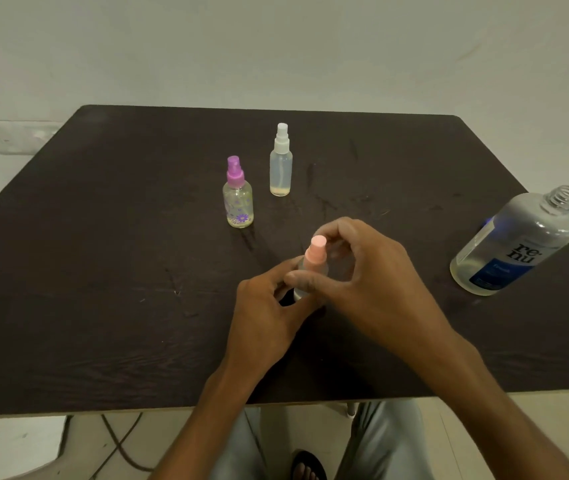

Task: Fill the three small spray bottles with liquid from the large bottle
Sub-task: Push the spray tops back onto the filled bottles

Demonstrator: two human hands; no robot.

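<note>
A small clear spray bottle with a pink sprayer top (315, 252) stands near the table's middle. My left hand (269, 311) grips its body from the left. My right hand (366, 275) curls around the pink top, thumb and fingers on it. Behind, a purple-topped bottle with flower print (237, 199) and a white-topped frosted bottle (280, 164) stand upright, each with a little yellowish liquid at the bottom. The large clear bottle with a blue label (518, 242) stands uncapped at the right edge, holding a low level of liquid.
The dark wooden table (103, 271) ends close to my body at the front and just beside the large bottle on the right. A pale wall lies behind. Below the table's edge are my legs, a sandal and a cable on the floor.
</note>
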